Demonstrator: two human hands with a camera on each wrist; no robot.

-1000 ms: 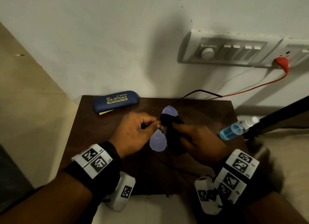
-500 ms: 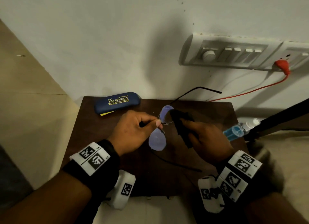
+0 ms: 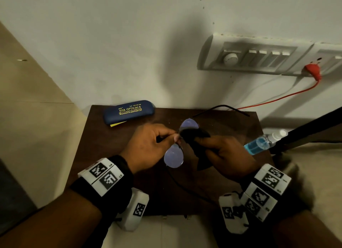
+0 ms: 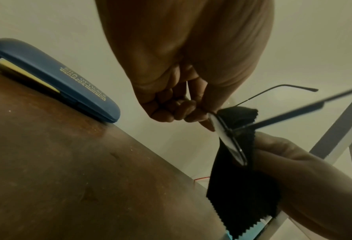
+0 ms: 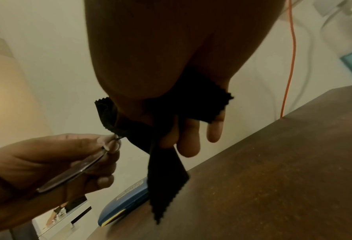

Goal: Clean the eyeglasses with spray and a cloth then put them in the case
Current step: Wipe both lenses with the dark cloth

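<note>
Left hand [image 3: 148,146] pinches eyeglasses [image 3: 174,158] at bridge, lenses stacked vertically mid-frame; right hand [image 3: 225,155] grips black cloth [image 3: 194,136] on upper lens.

Head view: from above, facing forward and down over the wooden table [image 3: 114,147] toward the wall. 2 wrist views: low, close, aimed up along each hand. Shared by all 3: blue glasses case [image 3: 129,111] [image 4: 54,78] [image 5: 125,204] and black cloth [image 3: 196,136] [image 4: 240,191] [image 5: 166,175].

Bare counter [image 3: 114,155] lies open on the near left. The far-left corner is taken by the glasses case [image 3: 128,111] (shut); the spray bottle [image 3: 262,143] and a dark bar [image 3: 303,132] block the right edge.
</note>
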